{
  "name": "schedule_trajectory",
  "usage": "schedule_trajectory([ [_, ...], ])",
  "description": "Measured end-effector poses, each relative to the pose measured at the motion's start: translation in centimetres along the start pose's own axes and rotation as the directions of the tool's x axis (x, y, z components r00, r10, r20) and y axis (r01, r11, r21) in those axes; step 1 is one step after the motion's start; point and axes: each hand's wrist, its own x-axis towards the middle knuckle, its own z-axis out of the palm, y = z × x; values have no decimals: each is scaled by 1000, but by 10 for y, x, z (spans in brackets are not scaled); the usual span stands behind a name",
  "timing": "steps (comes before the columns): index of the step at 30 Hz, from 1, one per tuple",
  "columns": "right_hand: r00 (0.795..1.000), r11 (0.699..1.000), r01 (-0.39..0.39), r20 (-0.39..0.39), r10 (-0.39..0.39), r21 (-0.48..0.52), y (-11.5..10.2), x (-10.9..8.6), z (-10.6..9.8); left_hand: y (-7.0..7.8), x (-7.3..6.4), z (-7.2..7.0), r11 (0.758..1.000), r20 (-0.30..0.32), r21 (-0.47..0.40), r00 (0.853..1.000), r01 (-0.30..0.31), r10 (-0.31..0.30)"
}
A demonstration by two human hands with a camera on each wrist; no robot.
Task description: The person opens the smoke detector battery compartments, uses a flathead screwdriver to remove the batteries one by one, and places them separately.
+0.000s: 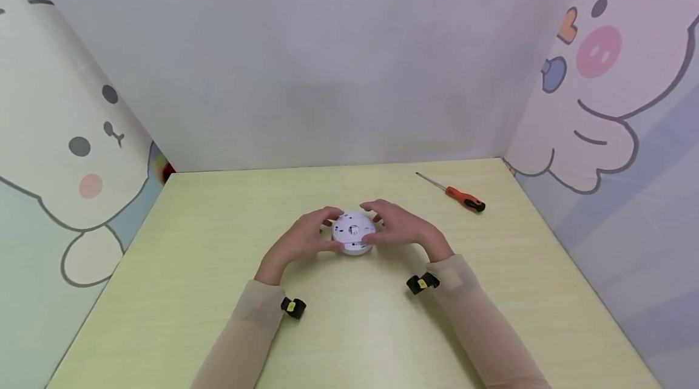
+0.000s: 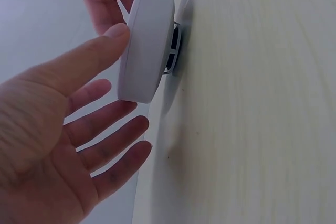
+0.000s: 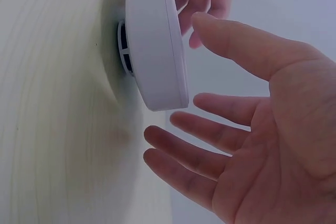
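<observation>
White disc (image 1: 354, 234) btwn hands (image 1: 301, 236) (image 1: 403, 226), vents (image 3: 125, 51) dn; screwdriver (image 1: 463, 197) farther R

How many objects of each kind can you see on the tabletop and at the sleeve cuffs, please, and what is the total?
White round device: 1
Orange-and-black screwdriver: 1
Black wrist-worn devices: 2
Total: 4
</observation>
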Motion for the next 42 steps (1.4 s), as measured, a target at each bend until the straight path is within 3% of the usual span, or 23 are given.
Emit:
schedule_trajectory([
  [42,997,1000,15,-71,-14,5,0,-2,10,0,-2,5,999,13,38,1000,16,-16],
])
